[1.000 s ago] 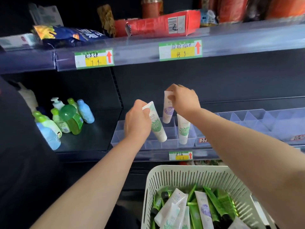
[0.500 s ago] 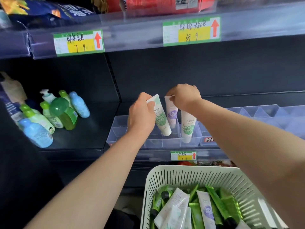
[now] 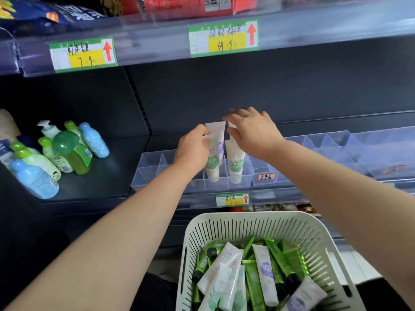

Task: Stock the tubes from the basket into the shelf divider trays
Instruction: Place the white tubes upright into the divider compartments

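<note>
1. Nearest, at 6 o'clock, the basket (image 3: 224, 217) holds a heap of loose tubes (image 3: 262, 268) lying crosswise; both forearms pass over its rim, so a dropped elbow could tip it or spill the pile
2. At 12 o'clock from the basket, the left hand (image 3: 193, 151) has its fingers curled round a green-printed tube (image 3: 212, 163), whose lower end sits in a front cell of the divider tray (image 3: 152, 169); if it is let go before the end seats on the cell floor, it may lean on the wall or topple forward off the shelf
3. At 2 o'clock from that hand, the right hand (image 3: 253, 133) hovers with fingers spread and straight, gripping nothing; its thumb lies just beside the top of a second green tube (image 3: 235, 163), and a careless sweep could knock that tube over
4. Farthest, at 12 o'clock behind the held tube, a purple-printed tube (image 3: 219, 133) stands in a rear cell; a nudge from either hand could tilt it; the tray looks like light plastic and may slide back under a push
</note>
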The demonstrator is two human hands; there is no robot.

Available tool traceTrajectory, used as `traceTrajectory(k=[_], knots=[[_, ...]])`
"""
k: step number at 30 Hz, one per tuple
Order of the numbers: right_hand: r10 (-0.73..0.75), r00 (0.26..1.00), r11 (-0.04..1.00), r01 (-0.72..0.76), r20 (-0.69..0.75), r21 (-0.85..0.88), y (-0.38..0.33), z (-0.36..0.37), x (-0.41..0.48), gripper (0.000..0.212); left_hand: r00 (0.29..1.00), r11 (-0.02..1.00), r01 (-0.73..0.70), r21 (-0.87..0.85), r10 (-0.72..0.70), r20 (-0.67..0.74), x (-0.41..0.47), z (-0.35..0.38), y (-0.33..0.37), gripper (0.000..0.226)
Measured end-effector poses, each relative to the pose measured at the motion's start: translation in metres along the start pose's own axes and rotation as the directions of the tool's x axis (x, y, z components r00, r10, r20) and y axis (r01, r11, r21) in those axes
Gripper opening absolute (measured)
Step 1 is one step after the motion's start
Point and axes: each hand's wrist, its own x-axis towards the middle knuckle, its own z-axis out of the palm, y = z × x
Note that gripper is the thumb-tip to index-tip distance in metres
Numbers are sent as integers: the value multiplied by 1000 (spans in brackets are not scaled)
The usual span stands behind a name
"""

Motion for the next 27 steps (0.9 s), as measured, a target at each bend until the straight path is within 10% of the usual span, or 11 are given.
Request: traceTrajectory(k=[27], knots=[[-26,1000,999,26,1,-29,-6,-3,-114,46,972,974,-198,107,209,-106,-60,-5,16,19]])
